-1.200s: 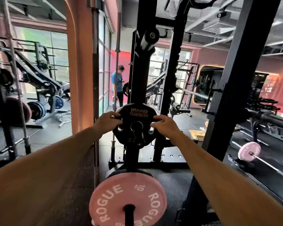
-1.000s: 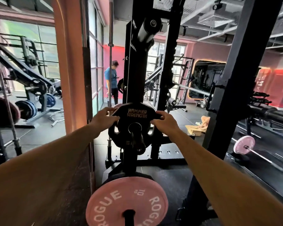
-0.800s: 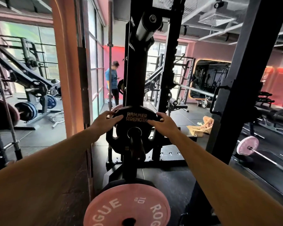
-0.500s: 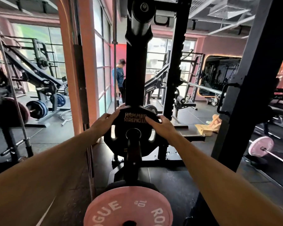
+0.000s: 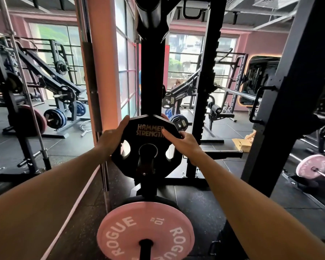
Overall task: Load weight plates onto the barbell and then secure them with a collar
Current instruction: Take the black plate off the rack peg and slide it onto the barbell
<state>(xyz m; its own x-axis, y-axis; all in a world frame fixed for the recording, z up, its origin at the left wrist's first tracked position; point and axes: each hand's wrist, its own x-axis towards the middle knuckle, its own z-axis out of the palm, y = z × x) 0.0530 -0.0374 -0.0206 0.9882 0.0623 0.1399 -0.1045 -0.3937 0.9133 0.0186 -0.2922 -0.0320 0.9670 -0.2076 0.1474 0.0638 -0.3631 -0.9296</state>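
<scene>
Gripping item: black Hammer Strength plate (image 5: 146, 145), many-sided, with cut-out grip holes, seated on a storage peg (image 5: 145, 164) of the black rack upright (image 5: 150, 81). Left hand (image 5: 113, 137) clasps the plate's upper left edge, fingers reaching up along the rim; right hand (image 5: 184, 141) clasps the upper right edge, thumb laid across the lettering. Both hands hold the plate and nothing else. Below, nearer the camera: pink Rogue bumper plate (image 5: 145, 235), marked 10, on a lower peg. Far right, on the floor: a barbell with a pink plate (image 5: 312, 166) already on its sleeve, well apart from the hands; whether this is the bar to load cannot be told. No collar identified. Handling advice, as judgement: draw the plate straight off along the peg's axis, level and evenly with both hands, so the bore does not bind, and keep it clear of the Rogue plate beneath.
</scene>
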